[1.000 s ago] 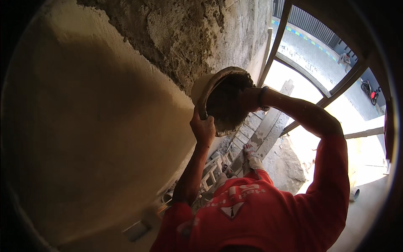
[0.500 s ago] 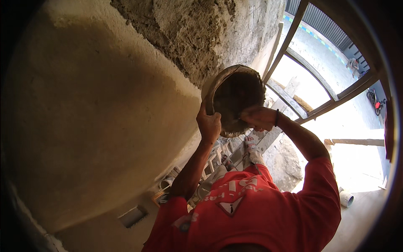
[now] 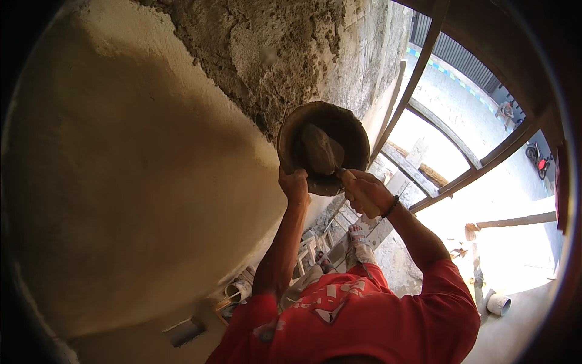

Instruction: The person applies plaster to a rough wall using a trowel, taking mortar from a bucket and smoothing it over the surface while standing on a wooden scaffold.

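Note:
My left hand (image 3: 295,187) grips the near left rim of a round, dark, mortar-stained bucket (image 3: 357,130), its mouth tipped toward me. My right hand (image 3: 373,189) is closed on the wooden handle of a trowel (image 3: 319,148). The trowel's grey, mortar-coated blade lies over the bucket's mouth and points away from me. How much mortar is inside cannot be made out in the shadow. Just beyond the bucket stands a rough, unplastered patch of wall (image 3: 267,60).
Smooth plaster (image 3: 133,182) covers the wall at left. A wooden frame (image 3: 454,188) crosses the right side. Below are my feet on a plank (image 3: 379,233), a white bucket (image 3: 238,291) and another pail (image 3: 498,304). Outside are a person (image 3: 505,112) and a motorcycle (image 3: 538,159).
The trowel blade has come up into sight from inside the bucket. My right hand has drawn back toward me, and the bucket has shifted slightly left with its mouth turned more toward me.

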A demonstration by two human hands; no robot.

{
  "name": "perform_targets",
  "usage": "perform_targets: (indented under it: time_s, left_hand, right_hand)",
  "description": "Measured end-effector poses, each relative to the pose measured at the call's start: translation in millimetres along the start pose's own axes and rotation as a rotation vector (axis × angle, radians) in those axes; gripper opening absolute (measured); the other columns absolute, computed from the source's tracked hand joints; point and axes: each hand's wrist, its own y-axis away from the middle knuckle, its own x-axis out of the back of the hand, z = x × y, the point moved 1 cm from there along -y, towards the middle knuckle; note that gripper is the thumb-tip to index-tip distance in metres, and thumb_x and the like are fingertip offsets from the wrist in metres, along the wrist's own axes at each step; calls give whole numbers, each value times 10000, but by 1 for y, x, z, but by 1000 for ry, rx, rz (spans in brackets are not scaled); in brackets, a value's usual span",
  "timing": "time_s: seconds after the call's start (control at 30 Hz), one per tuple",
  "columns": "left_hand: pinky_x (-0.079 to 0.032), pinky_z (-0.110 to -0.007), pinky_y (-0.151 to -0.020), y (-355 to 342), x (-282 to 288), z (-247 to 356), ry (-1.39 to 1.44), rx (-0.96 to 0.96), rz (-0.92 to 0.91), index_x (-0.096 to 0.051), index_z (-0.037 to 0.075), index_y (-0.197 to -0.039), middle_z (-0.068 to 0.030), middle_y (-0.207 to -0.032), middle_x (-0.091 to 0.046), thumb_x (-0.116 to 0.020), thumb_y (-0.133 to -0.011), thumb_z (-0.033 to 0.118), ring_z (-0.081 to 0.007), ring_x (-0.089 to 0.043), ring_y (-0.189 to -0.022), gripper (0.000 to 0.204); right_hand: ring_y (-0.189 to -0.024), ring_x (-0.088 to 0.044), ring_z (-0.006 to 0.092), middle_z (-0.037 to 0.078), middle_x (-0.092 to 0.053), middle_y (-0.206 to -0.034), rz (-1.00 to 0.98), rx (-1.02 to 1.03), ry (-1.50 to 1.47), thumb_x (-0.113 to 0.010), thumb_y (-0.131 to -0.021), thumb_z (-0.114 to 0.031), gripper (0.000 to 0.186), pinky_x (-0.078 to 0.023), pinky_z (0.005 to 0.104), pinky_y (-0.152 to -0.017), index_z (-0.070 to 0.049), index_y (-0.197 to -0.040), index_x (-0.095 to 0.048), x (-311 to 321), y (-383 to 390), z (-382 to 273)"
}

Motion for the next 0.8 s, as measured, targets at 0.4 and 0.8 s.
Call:
perform_targets:
  time_s: [0.4, 0.8]
  left_hand:
    - [-448, -281, -795, 12, 35, -19, -40, 172, 121, -551, -34, -1142, -78, -1044, -592, -520, -558, -77, -210, -558, -917, 587]
    - [-439, -271, -681, 66, 116, -30, -68, 210, 302, -548, -11, -1120, -50, -932, -549, -517, -583, -99, -184, -522, -809, 545]
  right_hand:
    - [-567, -546, 195, 98, -553, -785, 295, 538, -259, -455, -901, -230, 264, -471, 308, -472, -88, -1123, -459, -12, -4, -144]
    - [-640, -627, 208, 117, -617, -793, 1167, 1404, 339, -618, -841, -204, 304, -501, 321, -549, -15, -1055, -514, -6, -95, -318]
